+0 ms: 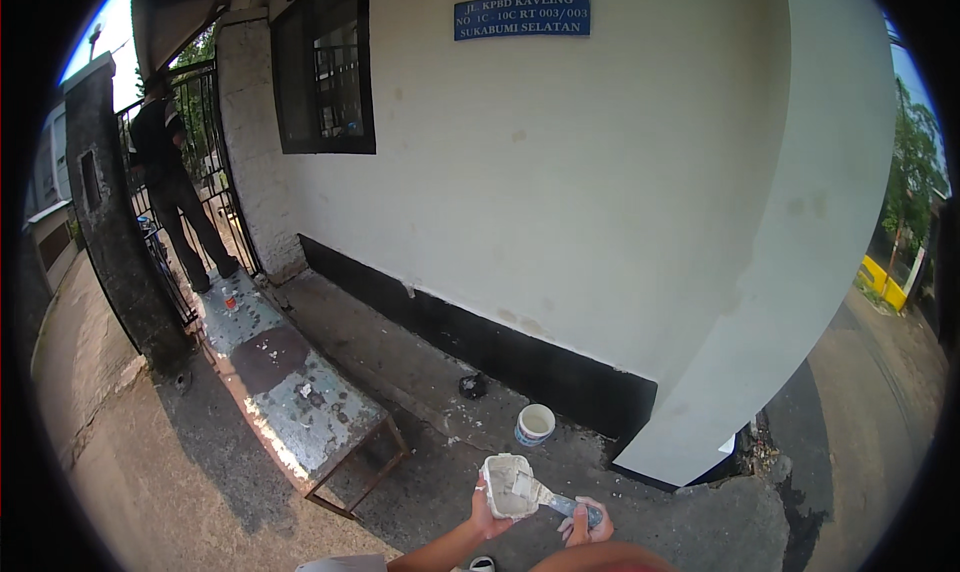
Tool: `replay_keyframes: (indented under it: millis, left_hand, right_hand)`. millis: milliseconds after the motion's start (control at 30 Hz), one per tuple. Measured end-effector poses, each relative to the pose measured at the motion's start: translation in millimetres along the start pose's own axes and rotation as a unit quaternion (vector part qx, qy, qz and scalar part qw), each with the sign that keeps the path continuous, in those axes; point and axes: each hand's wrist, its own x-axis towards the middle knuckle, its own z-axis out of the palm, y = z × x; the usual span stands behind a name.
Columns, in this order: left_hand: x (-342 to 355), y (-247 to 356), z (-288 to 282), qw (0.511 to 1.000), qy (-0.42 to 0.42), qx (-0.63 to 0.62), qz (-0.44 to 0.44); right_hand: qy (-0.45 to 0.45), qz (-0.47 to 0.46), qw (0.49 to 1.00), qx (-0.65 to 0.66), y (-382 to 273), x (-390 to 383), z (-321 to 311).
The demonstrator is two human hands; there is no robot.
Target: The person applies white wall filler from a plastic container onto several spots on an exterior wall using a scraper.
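Holding square tub from its left with clamped fingers of left hand. Just right of tub, gripping scraper by handle with closed fingers of right hand; slanting its length up-left from them, blade-first over tub's mouth.

in our left hand we hold a whitish tub; our right hand grips a scraper-like tool, its head over the tub's opening. we see a bucket by the wall and a stained bench, a person standing on its far end.
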Motion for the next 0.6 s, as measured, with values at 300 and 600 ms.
replay_keyframes:
  millis: [300, 600]
  left_hand:
    - [-36.9, -72.0, 18.6, 0.999, 0.017, 0.023, -0.016]
    - [-79.0, -142.8, 54.3, 0.996, 0.025, 0.023, -0.085]
  right_hand:
    - [-0.071, 0.048, 0.996, -0.035, 4.5, -25.5, -92.0]
    - [0.012, 0.125, 0.992, 0.016, -46.1, -83.2, -158.3]
